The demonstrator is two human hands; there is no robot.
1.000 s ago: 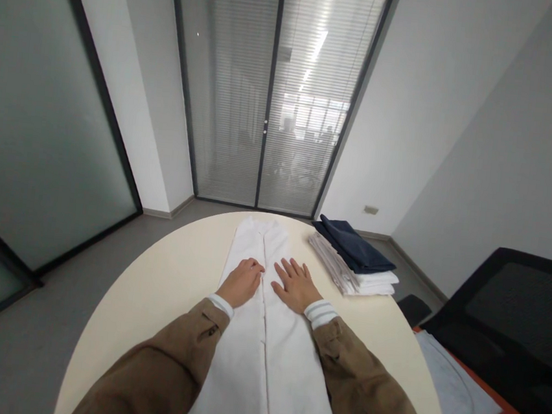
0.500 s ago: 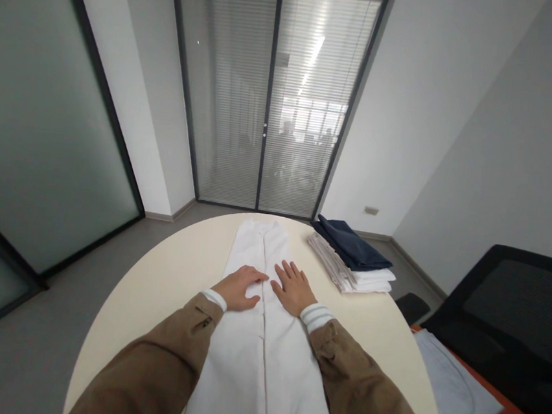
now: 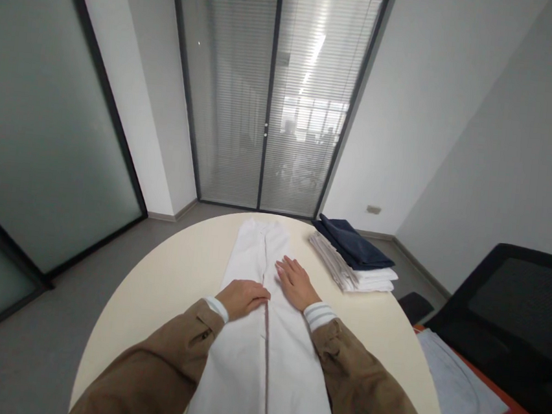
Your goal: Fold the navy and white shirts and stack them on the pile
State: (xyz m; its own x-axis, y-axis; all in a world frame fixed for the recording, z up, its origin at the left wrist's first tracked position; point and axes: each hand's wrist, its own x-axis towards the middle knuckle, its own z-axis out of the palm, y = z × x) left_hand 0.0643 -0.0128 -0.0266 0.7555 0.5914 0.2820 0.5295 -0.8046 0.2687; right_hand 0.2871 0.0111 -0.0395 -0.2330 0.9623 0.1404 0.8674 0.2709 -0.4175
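Observation:
A long white garment (image 3: pixel 251 257) lies flat and lengthwise on the round cream table (image 3: pixel 160 293), with a straight centre seam or placket running down it. My left hand (image 3: pixel 242 298) rests palm down on the cloth, its fingertips at the centre line. My right hand (image 3: pixel 296 284) lies flat on the cloth just right of that line, fingers pointing up and left. Neither hand grips the cloth. Brown sleeves with white striped cuffs cover both forearms and hide the garment's edges near me.
A stack of folded white cloth (image 3: pixel 348 272) topped by folded navy cloth (image 3: pixel 353 246) stands at the table's far right. A black mesh chair back (image 3: pixel 515 302) and an orange desk (image 3: pixel 498 410) with pale sheets are at right. Glass doors with blinds (image 3: pixel 270 96) stand ahead.
My left hand has slid down the cloth toward me and closer to the centre line. My right hand has barely moved, and the view has shifted slightly.

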